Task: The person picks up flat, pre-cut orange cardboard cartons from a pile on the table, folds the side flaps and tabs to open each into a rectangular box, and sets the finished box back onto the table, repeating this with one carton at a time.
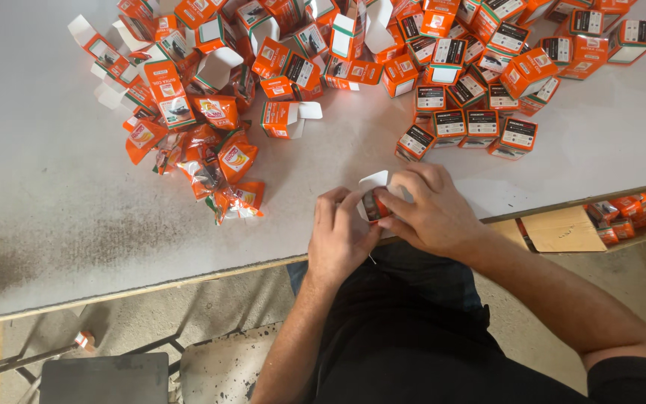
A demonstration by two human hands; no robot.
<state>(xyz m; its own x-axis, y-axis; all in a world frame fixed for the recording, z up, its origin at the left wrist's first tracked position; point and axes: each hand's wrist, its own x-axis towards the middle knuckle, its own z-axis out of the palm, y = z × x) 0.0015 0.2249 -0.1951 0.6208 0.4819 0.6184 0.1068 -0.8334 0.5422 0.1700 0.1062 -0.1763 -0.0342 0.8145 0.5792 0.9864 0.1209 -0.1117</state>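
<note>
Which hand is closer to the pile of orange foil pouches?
Left. The left hand sits just right of the orange foil pouches, gripping the small orange box; the right hand is beyond it, farther right.

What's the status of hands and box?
Left hand and right hand grip small orange cardboard box, white flap open. Nothing obstructing it.

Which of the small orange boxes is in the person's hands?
The small orange cardboard box with its white flap open, gripped between both hands at the table's near edge; all others lie untouched farther up the table.
</note>
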